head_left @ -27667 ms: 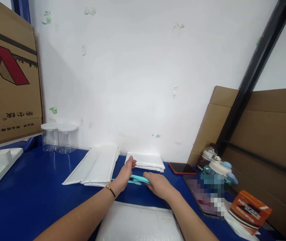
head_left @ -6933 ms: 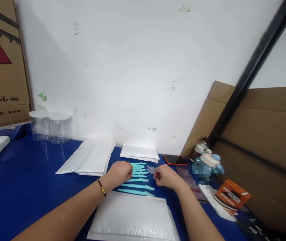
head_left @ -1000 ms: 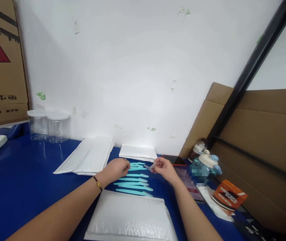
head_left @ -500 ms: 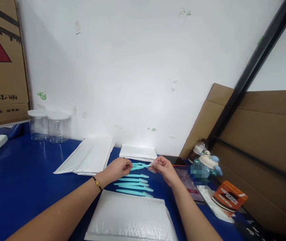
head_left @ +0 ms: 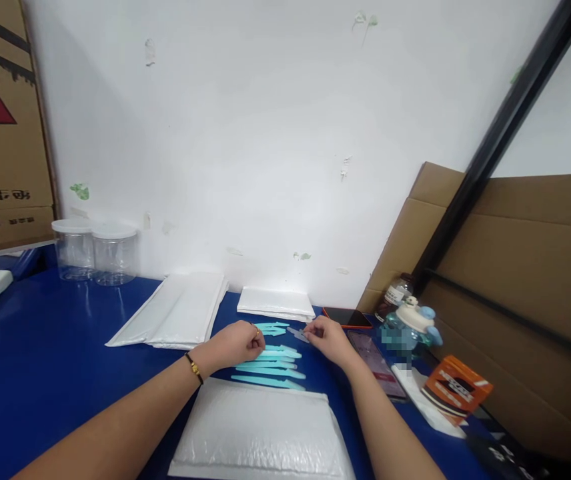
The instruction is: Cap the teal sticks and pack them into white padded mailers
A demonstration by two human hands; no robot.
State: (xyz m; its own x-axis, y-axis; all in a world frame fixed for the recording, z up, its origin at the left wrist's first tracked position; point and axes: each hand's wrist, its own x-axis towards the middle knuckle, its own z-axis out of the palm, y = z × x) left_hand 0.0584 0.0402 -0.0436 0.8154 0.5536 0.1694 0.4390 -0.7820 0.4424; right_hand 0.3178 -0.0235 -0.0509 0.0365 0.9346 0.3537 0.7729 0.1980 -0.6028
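Observation:
Several turquoise plastic sticks (head_left: pixel 268 383) lie in a loose row on the blue table, with a few more (head_left: pixel 271 329) behind them. My left hand (head_left: pixel 244 343) is closed at the left ends of the row, its fingertips on one turquoise stick. To the right, my right hand (head_left: pixel 326 337) pinches a small translucent piece (head_left: pixel 297 334) just above the table. In front of the sticks lies a white padded mailer (head_left: pixel 263 430).
White mailers (head_left: pixel 180 310) lie at the back left, a smaller stack (head_left: pixel 275 302) behind the sticks. Two clear jars (head_left: pixel 115 257) stand far left. Phones (head_left: pixel 376 365), a teal bottle (head_left: pixel 409 327) and an orange packet (head_left: pixel 456 390) are at the right.
My left hand has moved slightly toward me, bringing a turquoise stick to the row. The stick has left my right hand, which keeps the translucent piece.

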